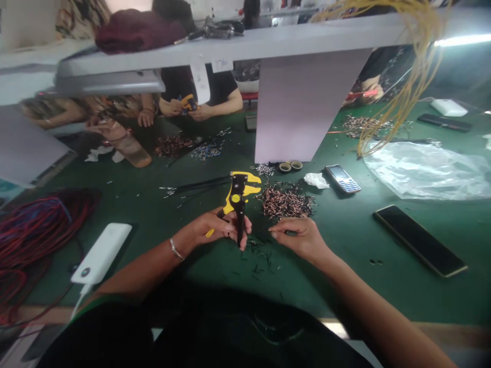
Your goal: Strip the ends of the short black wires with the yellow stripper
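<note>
My left hand (pixel 218 227) is wrapped around the handles of a yellow and black wire stripper (pixel 238 197), held upright with its jaws pointing right. To the right of it, my right hand (pixel 301 237) has thumb and forefinger pinched together; what lies between the fingertips is too small to make out. Just beyond that hand is a heap of short copper-ended wire pieces (pixel 287 200). Black insulation scraps (pixel 263 258) are scattered on the green tabletop below both hands. Behind the stripper lies a bundle of black wires (pixel 195 184) with bared ends.
A keypad phone (pixel 342 179), a smartphone (pixel 420 240) and a plastic bag (pixel 429 168) lie on the right. On the left are a white power bank (pixel 102 253) and coiled red wires (pixel 42 225). Tape rolls (pixel 290 167) sit by a divider panel (pixel 307 107). Co-workers' hands (pixel 199 110) are across the table.
</note>
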Tool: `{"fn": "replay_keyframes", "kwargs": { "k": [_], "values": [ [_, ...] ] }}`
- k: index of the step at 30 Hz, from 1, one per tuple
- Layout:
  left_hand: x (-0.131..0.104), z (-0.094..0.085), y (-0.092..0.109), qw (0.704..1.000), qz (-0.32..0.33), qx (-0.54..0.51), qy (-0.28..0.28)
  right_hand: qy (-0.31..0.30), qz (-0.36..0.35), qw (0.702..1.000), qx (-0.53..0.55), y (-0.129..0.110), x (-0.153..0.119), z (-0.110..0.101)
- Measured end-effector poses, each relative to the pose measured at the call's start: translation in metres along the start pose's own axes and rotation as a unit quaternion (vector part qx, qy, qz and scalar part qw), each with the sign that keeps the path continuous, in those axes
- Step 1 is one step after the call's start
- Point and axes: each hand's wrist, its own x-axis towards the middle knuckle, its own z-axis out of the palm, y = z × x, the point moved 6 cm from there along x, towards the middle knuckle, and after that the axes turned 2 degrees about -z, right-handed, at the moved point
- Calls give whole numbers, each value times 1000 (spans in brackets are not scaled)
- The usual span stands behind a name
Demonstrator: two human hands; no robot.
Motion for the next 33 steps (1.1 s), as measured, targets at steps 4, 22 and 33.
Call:
{"fn": "replay_keyframes", "kwargs": {
  "k": [4, 22, 33],
  "values": [
    [0, 1, -1, 1000, -2, 26, -6, -7, 5, 1000, 4, 0, 0, 1],
    [0, 11, 0, 997, 2, 70, -10, 95, 160, 956, 227, 15, 0, -20],
    [2, 18, -9, 999, -22, 23, -42, 141, 145, 921, 332, 11, 3, -23]
  ]
}}
